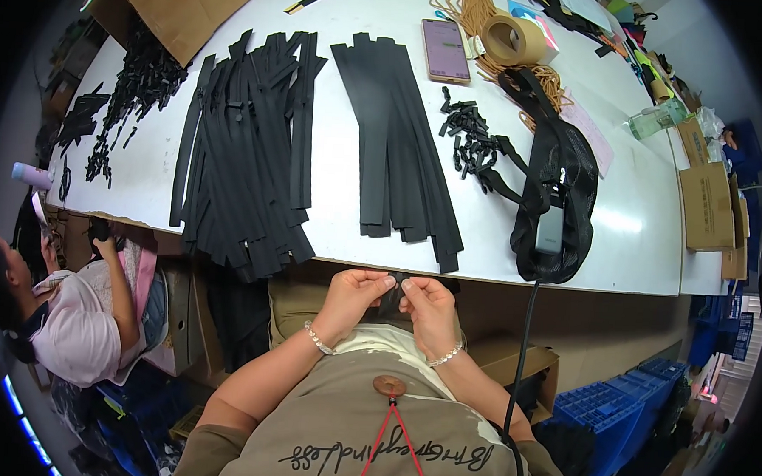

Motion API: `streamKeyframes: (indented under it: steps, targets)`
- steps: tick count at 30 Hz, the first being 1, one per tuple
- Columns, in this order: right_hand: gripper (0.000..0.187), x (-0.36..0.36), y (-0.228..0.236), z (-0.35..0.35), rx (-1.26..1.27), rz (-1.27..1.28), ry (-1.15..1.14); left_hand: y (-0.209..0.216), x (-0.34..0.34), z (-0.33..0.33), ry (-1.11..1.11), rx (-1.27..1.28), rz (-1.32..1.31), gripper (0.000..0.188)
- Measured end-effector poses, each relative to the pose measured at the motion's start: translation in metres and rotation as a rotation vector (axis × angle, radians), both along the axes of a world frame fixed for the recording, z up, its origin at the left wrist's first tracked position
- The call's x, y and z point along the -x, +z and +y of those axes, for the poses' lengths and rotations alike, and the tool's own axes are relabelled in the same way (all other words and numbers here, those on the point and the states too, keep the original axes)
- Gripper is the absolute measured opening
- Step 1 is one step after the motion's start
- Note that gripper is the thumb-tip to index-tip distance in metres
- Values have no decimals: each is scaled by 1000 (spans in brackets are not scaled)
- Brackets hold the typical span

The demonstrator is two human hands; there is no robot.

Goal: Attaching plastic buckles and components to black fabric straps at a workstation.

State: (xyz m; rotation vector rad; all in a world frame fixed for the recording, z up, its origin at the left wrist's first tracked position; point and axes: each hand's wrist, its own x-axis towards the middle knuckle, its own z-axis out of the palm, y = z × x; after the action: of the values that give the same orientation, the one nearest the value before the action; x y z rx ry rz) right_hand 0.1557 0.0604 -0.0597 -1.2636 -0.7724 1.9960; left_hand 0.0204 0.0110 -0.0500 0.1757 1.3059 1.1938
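Both hands meet just below the table edge (481, 281), at six o'clock from the strap piles: left hand (350, 294) and right hand (429, 306) pinch a small black strap piece (393, 295) between fingertips (detail too small to tell). Best keep it taut, wrists level, elbows tucked.

On the table (644, 241), a spread of straps (245, 147) lies to the left and a second pile of strips (402, 145) sits just right of it, with a scatter of small clips (470, 140) and then a mesh bag (561, 195) further right. At the far edge lie a cardboard box (183, 4), a phone (445, 50) and a tape roll (513, 40). Near, below the table edge, the left hand (353, 295) and right hand (425, 306) meet on a small strap piece (393, 294); another person (80, 310) sits at the near left.
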Motion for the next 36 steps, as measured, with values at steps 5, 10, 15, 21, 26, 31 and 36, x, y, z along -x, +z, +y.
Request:
streamKeyframes:
  steps: [5, 10, 15, 21, 26, 31, 36]
  targets:
    - [4, 5, -3, -4, -30, 13, -71, -4, -5, 0, 51, -48, 1, 11]
    - [4, 7, -5, -6, -63, 26, -73, -7, -9, 0, 121, -67, -34, 8]
    - [3, 14, -3, -6, -41, 22, -172, -7, -9, 2, 142, -63, -110, 8]
    - [3, 16, 0, -6, 32, 65, -189, -14, -11, 2, 183, -77, -295, 9]
    - [4, 3, 6, -1, 38, 81, -36, -3, -5, 0, 125, -35, -320, 9]
    - [8, 2, 28, -2, -232, 92, 55, 26, -2, -10, 79, -285, 81, 9]
    - [8, 3, 33, 1, -425, 115, 68, 29, 1, -11, 82, -368, 143, 10]
